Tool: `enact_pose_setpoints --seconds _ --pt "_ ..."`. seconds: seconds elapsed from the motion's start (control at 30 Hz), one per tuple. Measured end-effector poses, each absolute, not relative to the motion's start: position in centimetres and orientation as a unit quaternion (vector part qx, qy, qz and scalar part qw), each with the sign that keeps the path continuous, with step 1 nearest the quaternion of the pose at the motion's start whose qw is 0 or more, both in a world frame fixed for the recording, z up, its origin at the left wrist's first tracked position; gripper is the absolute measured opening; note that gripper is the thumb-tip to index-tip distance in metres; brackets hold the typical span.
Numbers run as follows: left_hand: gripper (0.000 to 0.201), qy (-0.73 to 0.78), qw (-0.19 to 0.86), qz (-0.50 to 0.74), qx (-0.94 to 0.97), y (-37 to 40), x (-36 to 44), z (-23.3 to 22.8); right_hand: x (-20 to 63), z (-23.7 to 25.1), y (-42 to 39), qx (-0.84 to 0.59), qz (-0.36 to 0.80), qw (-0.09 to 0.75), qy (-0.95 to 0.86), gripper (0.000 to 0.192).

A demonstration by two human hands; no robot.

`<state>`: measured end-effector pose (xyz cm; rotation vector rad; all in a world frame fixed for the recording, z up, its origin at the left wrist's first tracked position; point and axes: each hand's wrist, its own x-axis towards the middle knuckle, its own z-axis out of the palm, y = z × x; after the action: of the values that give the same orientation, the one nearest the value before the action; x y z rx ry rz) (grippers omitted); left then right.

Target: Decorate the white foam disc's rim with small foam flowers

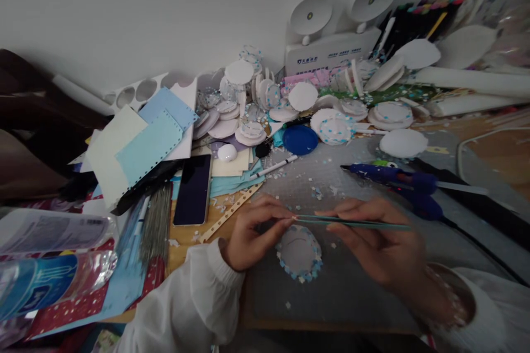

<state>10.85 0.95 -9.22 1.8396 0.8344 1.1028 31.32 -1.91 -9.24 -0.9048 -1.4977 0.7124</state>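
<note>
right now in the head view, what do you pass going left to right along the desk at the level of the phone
plastic-wrapped packages → pale blue perforated paper → dark phone → white pen → blue lid → blue glue gun

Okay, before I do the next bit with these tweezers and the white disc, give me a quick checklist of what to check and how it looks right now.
1. Tweezers held: ok, the right hand holds them level above the mat.
2. Tweezer tip steadied: ok, the left hand pinches at the tip; whether a piece is caught there: cannot tell.
3. White disc within reach: ok, it lies flat on the grey mat just under both hands.
4. Disc edging: cannot tell if complete; blue and white bits ring most of its rim.
5. Glue gun clear of the hands: ok, it lies behind the right hand, not touching it.
6. Mat tidy: not ok, loose confetti bits lie scattered around.
</note>
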Motion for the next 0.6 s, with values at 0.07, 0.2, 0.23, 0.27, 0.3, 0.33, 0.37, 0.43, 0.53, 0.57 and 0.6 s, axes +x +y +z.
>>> enact_pose_setpoints --seconds 0.07,0.2,0.23,0.27,0.3,0.33,0.37,0.43,0.53,0.57,0.6 --pt "0.01 0.329 0.407 0.437 0.732 0.98 10.84 -9.24 31.39 -9.32 -1.89 -0.392 0.299 0.583 -0.646 0.023" --pt "0.01 0.327 0.409 0.432 0.735 1.0 10.82 -9.3 31.49 -9.48 -1.89 -0.392 0.304 0.585 -0.642 0.02" --pt "0.01 0.327 0.409 0.432 0.735 1.0 10.82 -9.32 31.5 -9.48 -1.89 -0.393 0.307 0.585 -0.64 0.019" --pt "0.01 0.326 0.41 0.432 0.734 1.01 10.81 -9.33 31.5 -9.46 -1.89 -0.394 0.309 0.584 -0.639 0.018" --pt "0.01 0.325 0.411 0.434 0.733 1.01 10.8 -9.34 31.49 -9.41 -1.89 -0.394 0.311 0.584 -0.637 0.018" --pt "0.01 0.324 0.411 0.434 0.733 1.01 10.79 -9.35 31.47 -9.35 -1.87 -0.393 0.312 0.585 -0.637 0.017" --pt "0.011 0.323 0.411 0.433 0.735 1.01 10.78 -9.36 31.45 -9.27 -1.83 -0.392 0.313 0.587 -0.636 0.016" --pt "0.012 0.324 0.412 0.427 0.737 1.0 10.76 -9.38 31.42 -9.16 -1.73 -0.394 0.315 0.584 -0.636 0.015" --pt "0.012 0.334 0.417 0.426 0.73 0.99 10.73 -9.49 31.5 -9.19 -1.52 -0.405 0.308 0.583 -0.633 0.014" --pt "0.012 0.34 0.418 0.429 0.725 0.99 10.72 -9.55 31.59 -9.23 -1.47 -0.41 0.301 0.586 -0.63 0.014" --pt "0.012 0.344 0.418 0.432 0.721 1.0 10.7 -9.61 31.71 -9.24 -1.43 -0.414 0.287 0.591 -0.63 0.014"
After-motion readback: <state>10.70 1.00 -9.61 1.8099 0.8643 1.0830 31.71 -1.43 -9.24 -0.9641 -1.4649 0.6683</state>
